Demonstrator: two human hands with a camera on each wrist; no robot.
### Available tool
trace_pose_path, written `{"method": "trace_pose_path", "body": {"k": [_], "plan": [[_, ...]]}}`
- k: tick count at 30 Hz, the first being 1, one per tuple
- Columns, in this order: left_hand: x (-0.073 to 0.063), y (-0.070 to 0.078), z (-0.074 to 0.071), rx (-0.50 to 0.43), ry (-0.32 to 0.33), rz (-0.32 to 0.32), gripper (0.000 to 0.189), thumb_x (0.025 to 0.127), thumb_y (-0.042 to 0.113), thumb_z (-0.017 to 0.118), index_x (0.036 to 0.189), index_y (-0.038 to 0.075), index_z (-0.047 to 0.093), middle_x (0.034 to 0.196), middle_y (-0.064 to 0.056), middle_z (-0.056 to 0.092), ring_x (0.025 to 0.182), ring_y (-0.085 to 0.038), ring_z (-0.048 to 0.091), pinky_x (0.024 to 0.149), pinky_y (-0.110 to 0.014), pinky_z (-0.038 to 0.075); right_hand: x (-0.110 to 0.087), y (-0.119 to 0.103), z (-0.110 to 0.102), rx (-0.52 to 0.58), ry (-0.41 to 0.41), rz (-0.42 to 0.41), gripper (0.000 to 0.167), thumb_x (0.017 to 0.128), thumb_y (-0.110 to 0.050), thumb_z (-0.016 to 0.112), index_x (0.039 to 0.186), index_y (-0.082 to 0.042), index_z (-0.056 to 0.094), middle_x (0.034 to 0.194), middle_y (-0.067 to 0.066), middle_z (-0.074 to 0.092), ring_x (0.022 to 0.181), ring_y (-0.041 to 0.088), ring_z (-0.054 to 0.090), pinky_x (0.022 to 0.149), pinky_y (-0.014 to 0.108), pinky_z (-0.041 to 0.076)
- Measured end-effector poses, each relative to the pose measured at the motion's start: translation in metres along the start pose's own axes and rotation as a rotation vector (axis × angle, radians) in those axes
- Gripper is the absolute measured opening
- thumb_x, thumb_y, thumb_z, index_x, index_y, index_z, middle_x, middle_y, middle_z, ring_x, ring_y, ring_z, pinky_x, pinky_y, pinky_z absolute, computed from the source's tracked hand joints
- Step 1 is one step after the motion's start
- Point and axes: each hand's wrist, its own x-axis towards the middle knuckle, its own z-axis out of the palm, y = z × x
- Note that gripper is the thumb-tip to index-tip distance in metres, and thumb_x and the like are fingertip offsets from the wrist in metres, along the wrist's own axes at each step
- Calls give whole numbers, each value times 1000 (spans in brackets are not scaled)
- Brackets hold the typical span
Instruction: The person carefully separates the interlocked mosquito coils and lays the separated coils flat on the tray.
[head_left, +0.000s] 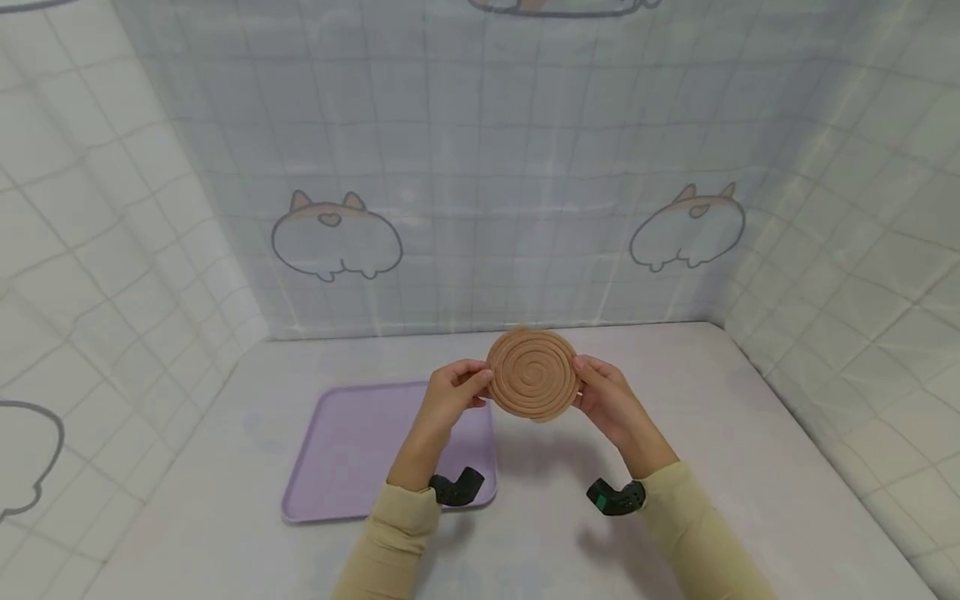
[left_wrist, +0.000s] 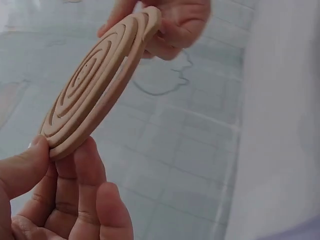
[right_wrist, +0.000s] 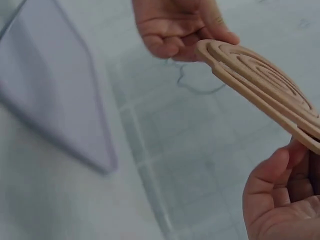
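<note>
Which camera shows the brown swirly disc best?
The head view, because the brown swirly disc faces that camera, showing nearly its whole round face. The left wrist view shows it slanted; the right wrist view shows it slanted too, partly cut off by the picture's edge.

My sleeves [head_left: 392, 537] were matt cloth, softly creased. To my eye the spiral coil [head_left: 533, 374] looked matt and faintly grainy, the tray [head_left: 341, 450] smooth plastic, and the wall sheeting [head_left: 495, 258] creased and slightly glossy.
</note>
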Motion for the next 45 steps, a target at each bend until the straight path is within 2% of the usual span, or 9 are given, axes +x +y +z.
{"method": "trace_pose_path", "body": {"k": [5, 9, 17, 21, 26, 31, 37, 40, 45], "plan": [[-8, 10, -5, -133, 1, 3, 17, 90, 6, 58, 101, -7, 60, 78, -4, 62, 68, -13, 61, 63, -26, 51, -1, -1, 11, 139, -141, -9, 35, 102, -14, 32, 103, -11, 66, 102, 2, 67, 91, 11, 63, 75, 27, 51], [-10, 12, -9, -242, -1, -7, 9, 91, 4, 55, 96, -2, 60, 77, -4, 61, 66, -13, 60, 62, -26, 51, 0, 1, 17, 234, -212, 3, 40, 103, -14, 24, 111, -10, 63, 108, 3, 64, 97, 13, 61, 78, 29, 51], [-11, 8, -13, -392, 2, -3, 15, 92, 6, 54, 84, 13, 65, 72, 0, 60, 62, -11, 59, 60, -24, 50, 4, 4, 24, 298, -210, 77, 40, 103, -20, 23, 112, -11, 62, 108, 4, 63, 97, 14, 61, 77, 31, 51], [-12, 5, -12, -432, 23, -9, 22, 93, 5, 52, 82, 16, 66, 70, 0, 62, 61, -10, 59, 59, -23, 49, 5, 4, 27, 254, -167, 116, 35, 103, -20, 29, 109, -11, 62, 103, 4, 63, 93, 13, 62, 75, 31, 52], [-10, 3, -13, -438, 37, 8, 18, 93, 8, 53, 84, 16, 66, 72, 1, 64, 63, -10, 60, 60, -23, 49, 8, 4, 28, 180, -146, 181, 27, 101, -18, 36, 111, -10, 60, 100, 4, 64, 89, 13, 63, 74, 30, 53], [-6, 3, -14, -412, 38, 9, 16, 93, 9, 53, 86, 13, 66, 74, 0, 63, 64, -10, 59, 61, -23, 49, 12, 2, 29, 119, -199, 231, 23, 100, -19, 42, 108, -12, 62, 97, 2, 66, 86, 13, 64, 74, 31, 53], [-2, 7, -14, -382, 3, 16, 14, 94, 10, 52, 87, 10, 65, 78, -1, 63, 66, -11, 59, 61, -24, 49, 17, 0, 34, -21, -274, 259, 17, 96, -15, 51, 93, -13, 67, 81, 0, 66, 73, 10, 64, 67, 28, 52], [-1, 8, -13, -394, -31, 24, 16, 96, 16, 50, 92, 10, 64, 83, -2, 65, 73, -11, 61, 64, -25, 50, 19, -1, 38, -50, -239, 255, 15, 94, -15, 54, 88, -13, 67, 76, 0, 65, 69, 9, 63, 64, 26, 52], [-4, 8, -9, -413, -116, 42, 27, 98, 26, 45, 111, 4, 54, 94, -1, 63, 83, -11, 59, 69, -28, 49, 18, 0, 47, -59, -105, 226, 12, 92, -15, 58, 84, -14, 66, 74, -1, 65, 68, 9, 62, 65, 26, 51]]}}
